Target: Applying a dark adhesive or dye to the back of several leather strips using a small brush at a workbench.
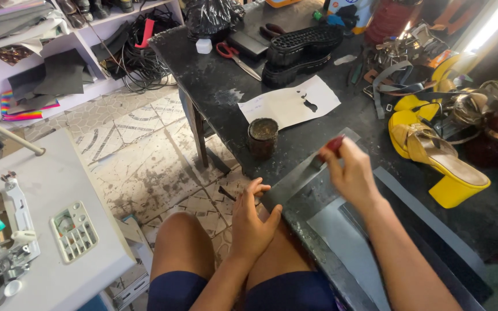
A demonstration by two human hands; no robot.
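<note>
Grey sheet material (318,196) is laid flat at the near edge of the dark worktable (214,86), pinned at its left corner by the left hand (252,222). A red-handled tool (331,147) is pinched in the right hand (350,173), its tip set to the sheet; a glue tin (262,137) stands just beyond.

A cobbler's workshop: yellow heeled sandals (433,152) and black soles (301,52) lay beyond the right hand (350,173).

Dark, stained workbench (220,86) carrying a small glue tin (262,137), a white paper sheet (290,103), red-handled scissors (234,56), black shoe soles (301,53), a yellow block-heeled sandal (433,154), tangled straps and buckles (399,75), plus grey material sheets (341,236) at the near edge.
</note>
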